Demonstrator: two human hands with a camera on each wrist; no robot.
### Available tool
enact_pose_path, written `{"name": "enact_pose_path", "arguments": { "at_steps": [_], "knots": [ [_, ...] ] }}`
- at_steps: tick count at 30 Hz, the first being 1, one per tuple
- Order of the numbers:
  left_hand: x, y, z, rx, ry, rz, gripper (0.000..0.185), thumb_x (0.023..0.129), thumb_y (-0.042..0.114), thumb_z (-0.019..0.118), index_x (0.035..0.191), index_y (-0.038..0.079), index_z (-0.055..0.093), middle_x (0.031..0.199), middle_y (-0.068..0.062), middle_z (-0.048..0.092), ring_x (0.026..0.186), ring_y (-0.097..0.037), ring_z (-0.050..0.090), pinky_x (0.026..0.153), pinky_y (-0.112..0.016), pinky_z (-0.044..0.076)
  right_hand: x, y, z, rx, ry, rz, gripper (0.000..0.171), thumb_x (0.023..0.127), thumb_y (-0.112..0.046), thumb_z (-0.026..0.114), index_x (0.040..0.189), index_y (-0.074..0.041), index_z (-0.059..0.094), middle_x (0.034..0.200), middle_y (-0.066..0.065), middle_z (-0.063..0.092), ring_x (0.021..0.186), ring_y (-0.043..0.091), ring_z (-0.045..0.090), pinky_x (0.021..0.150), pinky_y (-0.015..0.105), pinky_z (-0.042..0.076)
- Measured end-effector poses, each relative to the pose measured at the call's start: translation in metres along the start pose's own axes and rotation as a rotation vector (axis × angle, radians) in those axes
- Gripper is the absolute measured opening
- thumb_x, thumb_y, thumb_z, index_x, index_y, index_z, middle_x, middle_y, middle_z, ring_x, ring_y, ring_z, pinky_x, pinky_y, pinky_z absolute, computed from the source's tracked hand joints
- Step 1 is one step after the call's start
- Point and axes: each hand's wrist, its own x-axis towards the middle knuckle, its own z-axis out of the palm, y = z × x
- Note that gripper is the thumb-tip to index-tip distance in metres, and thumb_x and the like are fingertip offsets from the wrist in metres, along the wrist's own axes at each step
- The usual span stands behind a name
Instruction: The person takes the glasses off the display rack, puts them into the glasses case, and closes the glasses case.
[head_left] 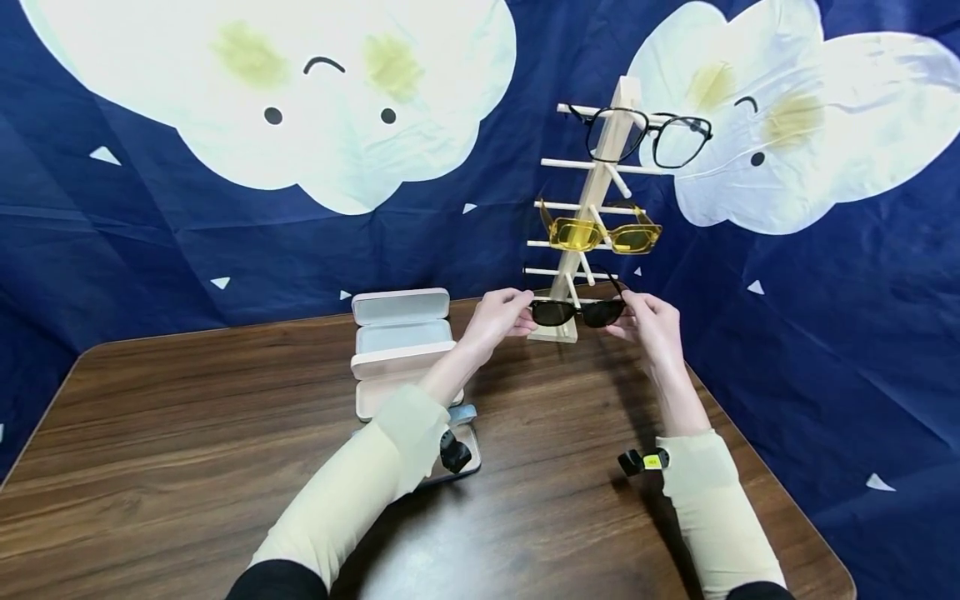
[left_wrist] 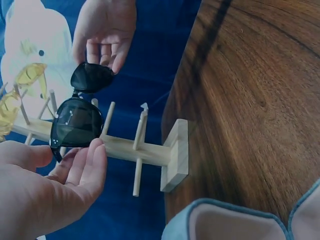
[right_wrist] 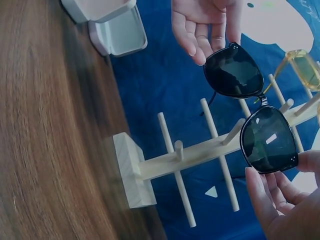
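Black-framed sunglasses (head_left: 552, 313) with dark lenses are held between both hands at the lower part of a wooden eyewear stand (head_left: 600, 179). My left hand (head_left: 498, 315) pinches one outer end of the frame, thumb on one side and fingers on the other. At the opposite end, my right hand (head_left: 651, 325) pinches the frame near its hinge. Both wrist views show the lenses in front of the stand's pegs (right_wrist: 210, 117). Whether the sunglasses rest on a peg, I cannot tell.
Higher on the stand hang yellow-tinted glasses (head_left: 576, 235) and, at the top, black-framed clear glasses (head_left: 682, 142). Open eyeglass cases (head_left: 401, 308) stand left of it, one (head_left: 468, 450) partly under my left forearm. A blue cloth (head_left: 300, 250) hangs behind the wooden table (head_left: 187, 433).
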Motion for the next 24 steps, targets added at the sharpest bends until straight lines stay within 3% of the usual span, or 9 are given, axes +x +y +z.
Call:
{"name": "enact_pose_path", "arguments": {
  "at_steps": [7,13,24],
  "knots": [
    [-0.018,0.006,-0.013,0.034,-0.027,0.024,0.032,0.105,0.023,0.055,0.117,-0.003,0.069,0.085,-0.008,0.066,0.075,-0.012,0.07,0.082,-0.029,0.063,-0.019,-0.008,0.004,0.011,-0.064,-0.013,0.014,0.1,-0.014,0.062,0.096,-0.002,0.068,0.074,0.0,0.072,0.061,0.011,0.071,0.064,0.026,0.063],
    [-0.028,0.006,-0.025,0.047,-0.049,0.017,0.031,0.105,0.023,0.055,0.12,-0.001,0.068,0.088,-0.009,0.067,0.078,-0.015,0.073,0.079,-0.027,0.063,-0.033,-0.012,0.007,0.062,-0.158,0.046,0.014,0.1,-0.011,0.061,0.088,-0.009,0.068,0.078,0.0,0.073,0.066,0.011,0.073,0.069,0.028,0.064],
    [-0.054,0.004,-0.054,0.058,-0.076,0.005,0.029,0.104,0.019,0.057,0.118,-0.004,0.067,0.089,-0.008,0.066,0.079,-0.016,0.074,0.087,-0.035,0.063,-0.052,-0.002,0.023,0.082,-0.296,0.042,0.021,0.104,-0.009,0.054,0.088,-0.012,0.068,0.085,0.0,0.072,0.072,0.01,0.075,0.073,0.03,0.064]
  ]
}}
